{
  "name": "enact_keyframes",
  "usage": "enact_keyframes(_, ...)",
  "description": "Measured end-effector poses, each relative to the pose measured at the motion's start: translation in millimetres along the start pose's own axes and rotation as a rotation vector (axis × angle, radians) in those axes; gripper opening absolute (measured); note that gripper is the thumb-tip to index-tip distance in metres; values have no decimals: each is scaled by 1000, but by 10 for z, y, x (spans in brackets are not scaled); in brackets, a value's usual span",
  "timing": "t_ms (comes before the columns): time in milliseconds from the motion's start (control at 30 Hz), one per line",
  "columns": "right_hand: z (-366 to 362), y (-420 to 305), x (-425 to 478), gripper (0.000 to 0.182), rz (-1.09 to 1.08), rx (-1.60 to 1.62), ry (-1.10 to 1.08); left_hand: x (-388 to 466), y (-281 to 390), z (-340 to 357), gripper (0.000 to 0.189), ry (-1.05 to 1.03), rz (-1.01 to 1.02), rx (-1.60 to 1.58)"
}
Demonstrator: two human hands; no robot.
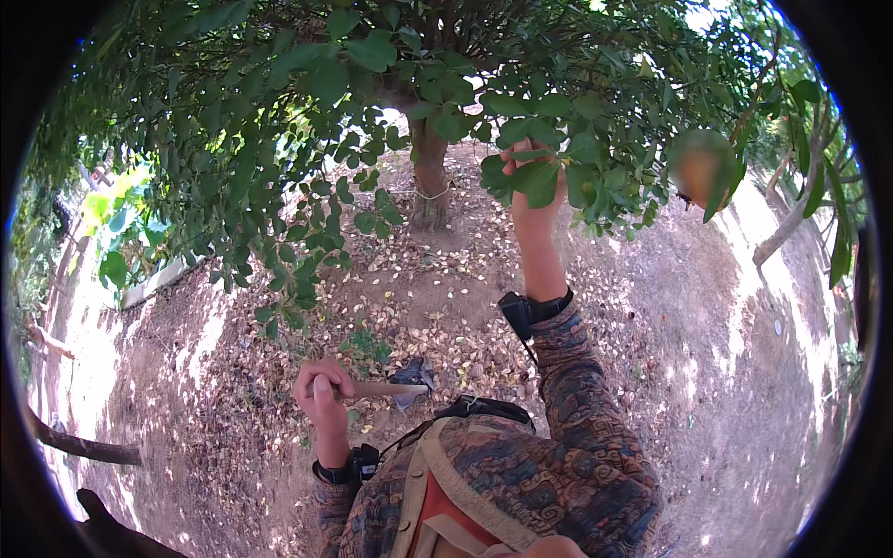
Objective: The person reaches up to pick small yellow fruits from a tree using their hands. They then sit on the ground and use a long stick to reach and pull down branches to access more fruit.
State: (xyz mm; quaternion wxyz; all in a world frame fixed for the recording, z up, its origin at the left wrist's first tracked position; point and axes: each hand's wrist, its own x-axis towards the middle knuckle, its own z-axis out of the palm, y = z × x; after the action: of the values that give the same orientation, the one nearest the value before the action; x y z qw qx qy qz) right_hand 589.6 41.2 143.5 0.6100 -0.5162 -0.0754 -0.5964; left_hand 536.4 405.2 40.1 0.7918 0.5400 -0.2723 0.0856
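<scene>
In the head view my left hand (325, 394) is closed around the end of a wooden handle (377, 390), which points right, in front of my body. A dark object (413, 374) with a pale grey part lies in line with the handle's far end; whether they are joined I cannot tell. My right hand (534, 171) is raised among the green leaves (541, 183) of a leafy branch, its fingers bent and partly hidden by foliage. Whether it grips a stem there is unclear. Both wrists wear black straps with small boxes.
A tree trunk (429, 167) with a pale cord round it stands ahead. Low foliage (279, 209) hangs at left. Dry leaves (460, 349) litter the soil. A bare limb (87, 446) juts in at lower left; another trunk (785, 230) leans at right.
</scene>
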Motion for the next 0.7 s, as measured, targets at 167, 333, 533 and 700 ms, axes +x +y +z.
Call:
enact_keyframes(167,37,-220,-162,23,186,-122,-90,-40,-22,-2,33,-5,12,23)
enact_keyframes(333,-440,403,-378,24,501,-298,-231,-43,-14,63,31,-17,24,17)
enact_keyframes(533,-982,1399,-686,21,822,-386,-243,-59,-6,51,31,3,25,31)
enact_keyframes(700,-1095,1988,-637,30,947,-223,-155,-81,46,68,33,33,11,57)
